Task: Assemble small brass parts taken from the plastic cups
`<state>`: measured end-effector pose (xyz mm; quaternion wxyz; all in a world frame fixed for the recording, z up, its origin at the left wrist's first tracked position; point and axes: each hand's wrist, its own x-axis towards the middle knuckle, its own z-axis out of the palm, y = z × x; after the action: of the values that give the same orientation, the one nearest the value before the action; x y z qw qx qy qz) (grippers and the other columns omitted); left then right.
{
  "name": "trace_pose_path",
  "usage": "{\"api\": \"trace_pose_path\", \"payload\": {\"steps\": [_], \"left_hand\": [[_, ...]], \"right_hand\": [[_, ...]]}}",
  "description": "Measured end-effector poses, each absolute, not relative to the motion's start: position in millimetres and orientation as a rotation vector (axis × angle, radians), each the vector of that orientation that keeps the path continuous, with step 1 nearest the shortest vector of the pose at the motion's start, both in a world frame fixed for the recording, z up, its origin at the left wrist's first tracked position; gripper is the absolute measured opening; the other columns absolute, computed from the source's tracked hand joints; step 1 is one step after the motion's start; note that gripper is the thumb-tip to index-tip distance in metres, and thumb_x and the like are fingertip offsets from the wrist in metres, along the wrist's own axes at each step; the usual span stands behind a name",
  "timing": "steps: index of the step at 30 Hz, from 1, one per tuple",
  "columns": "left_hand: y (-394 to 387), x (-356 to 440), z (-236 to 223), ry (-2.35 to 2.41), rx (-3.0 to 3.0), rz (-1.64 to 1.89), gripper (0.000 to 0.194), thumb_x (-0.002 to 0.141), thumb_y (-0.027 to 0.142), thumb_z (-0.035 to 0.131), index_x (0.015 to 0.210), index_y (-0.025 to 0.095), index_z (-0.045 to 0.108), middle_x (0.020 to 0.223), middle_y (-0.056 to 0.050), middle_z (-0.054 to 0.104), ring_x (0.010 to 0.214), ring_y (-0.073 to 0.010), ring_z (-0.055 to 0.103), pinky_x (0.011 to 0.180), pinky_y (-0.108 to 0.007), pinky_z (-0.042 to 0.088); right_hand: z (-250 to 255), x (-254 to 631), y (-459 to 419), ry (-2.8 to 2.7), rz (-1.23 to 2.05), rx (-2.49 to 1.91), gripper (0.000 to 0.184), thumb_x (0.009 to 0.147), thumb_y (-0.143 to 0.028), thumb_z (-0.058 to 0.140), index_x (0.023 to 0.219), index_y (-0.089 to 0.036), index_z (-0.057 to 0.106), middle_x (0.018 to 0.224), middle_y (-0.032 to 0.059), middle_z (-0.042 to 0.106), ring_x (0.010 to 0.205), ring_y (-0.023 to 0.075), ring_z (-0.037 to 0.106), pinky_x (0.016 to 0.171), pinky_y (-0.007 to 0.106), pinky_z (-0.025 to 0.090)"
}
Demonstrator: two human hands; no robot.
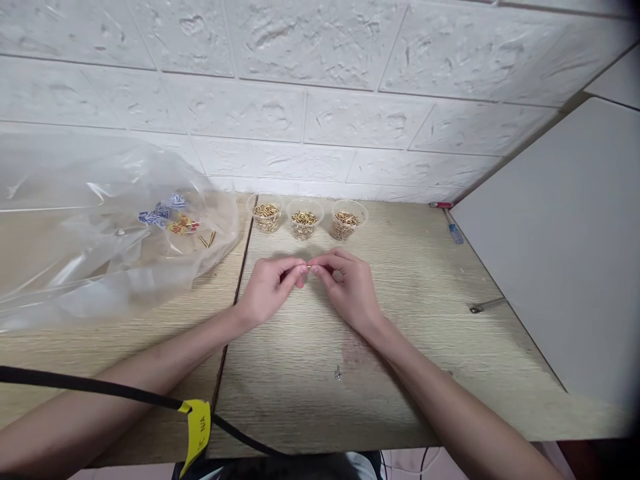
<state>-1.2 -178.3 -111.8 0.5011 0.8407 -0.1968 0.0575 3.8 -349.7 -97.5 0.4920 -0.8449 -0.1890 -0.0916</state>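
My left hand (273,283) and my right hand (347,280) meet fingertip to fingertip above the wooden table. Pinched between them is a small gold-coloured metal pin (309,267), mostly hidden by the fingers; whether it is one piece or two I cannot tell. Just behind the hands stand three clear plastic cups: a left cup (267,228), a middle cup (303,233) and a right cup (343,233). Each holds many small gold-coloured metal pieces.
A large clear plastic bag (115,267) with a few gold pins (207,239) in it covers the left side. A white panel (560,253) leans at right, near a screwdriver (455,233). A black cable (90,385) with a yellow tag (198,427) crosses the lower left. A small metal part (338,373) lies nearer me.
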Motion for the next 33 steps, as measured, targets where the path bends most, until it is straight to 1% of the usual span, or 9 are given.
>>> {"api": "trace_pose_path", "payload": {"steps": [3,6,9,12,15,18,24,29,33], "left_hand": [[-178.6,0.0,-111.8,-0.374,1.963,0.131,0.032,0.092,0.036,0.052,0.073,0.015,0.066,0.067,-0.002,0.065,0.056,-0.0106,0.052,0.053,-0.023,0.038],[-178.8,0.6,-111.2,-0.358,1.934,0.124,0.03,0.09,0.036,0.054,0.075,0.014,0.067,0.068,-0.002,0.065,0.054,-0.0096,0.05,0.05,-0.022,0.036],[-178.4,1.6,-112.2,-0.337,1.87,0.113,0.025,0.088,0.034,0.056,0.082,0.014,0.068,0.072,-0.004,0.068,0.059,-0.0105,0.056,0.052,-0.021,0.04],[-177.7,3.2,-114.9,-0.305,1.789,0.096,0.023,0.083,0.034,0.062,0.089,0.013,0.068,0.073,-0.005,0.07,0.063,-0.0124,0.062,0.055,-0.021,0.045],[-177.3,4.3,-116.4,-0.286,1.752,0.091,0.022,0.08,0.034,0.066,0.089,0.014,0.069,0.075,-0.005,0.071,0.066,-0.0135,0.064,0.057,-0.022,0.048],[-177.0,4.3,-115.8,-0.274,1.763,0.096,0.023,0.081,0.035,0.066,0.09,0.014,0.07,0.081,-0.007,0.072,0.07,-0.0148,0.066,0.061,-0.024,0.05],[-176.8,2.1,-113.2,-0.318,1.864,0.119,0.026,0.086,0.035,0.06,0.077,0.013,0.07,0.075,-0.006,0.07,0.065,-0.0121,0.06,0.057,-0.021,0.044],[-175.1,-0.5,-112.8,-0.41,1.891,0.1,0.025,0.086,0.032,0.061,0.073,0.012,0.069,0.061,0.0,0.063,0.05,-0.0066,0.045,0.048,-0.019,0.034],[-173.3,-1.7,-115.8,-0.462,1.942,0.07,0.027,0.088,0.032,0.059,0.074,0.013,0.071,0.063,-0.001,0.063,0.053,-0.0075,0.047,0.049,-0.02,0.033]], "right_hand": [[-98.7,5.7,-349.3,-0.379,-0.18,-1.973,0.01,0.084,-0.018,0.064,0.082,-0.018,0.074,0.077,0.0032,0.067,0.068,0.0142,0.058,0.059,0.025,0.043],[-100.0,7.2,-349.4,-0.38,-0.178,-1.932,0.01,0.083,-0.02,0.065,0.084,-0.018,0.074,0.077,0.0038,0.068,0.07,0.0148,0.059,0.062,0.027,0.044],[-101.8,8.8,-350.2,-0.374,-0.192,-1.912,0.009,0.081,-0.02,0.066,0.086,-0.017,0.073,0.076,0.0038,0.067,0.069,0.0147,0.059,0.062,0.027,0.045],[-103.1,10.5,-351.6,-0.333,-0.177,-1.939,0.008,0.081,-0.02,0.066,0.084,-0.016,0.071,0.076,0.0038,0.067,0.068,0.0144,0.058,0.062,0.027,0.045],[-102.2,10.9,-352.2,-0.364,-0.169,-1.996,0.007,0.082,-0.021,0.064,0.08,-0.016,0.069,0.074,0.003,0.064,0.067,0.0138,0.056,0.062,0.026,0.044],[-99.6,10.2,-352.1,-0.408,-0.191,-2.039,0.009,0.084,-0.02,0.061,0.078,-0.016,0.067,0.073,0.0021,0.061,0.064,0.0128,0.053,0.059,0.025,0.041],[-98.0,9.1,-353.5,-0.46,-0.28,-2.068,0.01,0.085,-0.018,0.059,0.076,-0.016,0.064,0.071,0.0015,0.058,0.063,0.0126,0.052,0.057,0.024,0.04],[-99.4,7.5,-353.8,-0.554,-0.323,-2.087,0.011,0.086,-0.017,0.057,0.076,-0.016,0.063,0.071,0.0018,0.057,0.062,0.0123,0.053,0.056,0.024,0.041],[-100.0,5.6,-352.0,-0.591,-0.335,-2.094,0.012,0.086,-0.014,0.056,0.078,-0.016,0.065,0.073,0.0023,0.059,0.062,0.0124,0.053,0.056,0.024,0.041]]}}
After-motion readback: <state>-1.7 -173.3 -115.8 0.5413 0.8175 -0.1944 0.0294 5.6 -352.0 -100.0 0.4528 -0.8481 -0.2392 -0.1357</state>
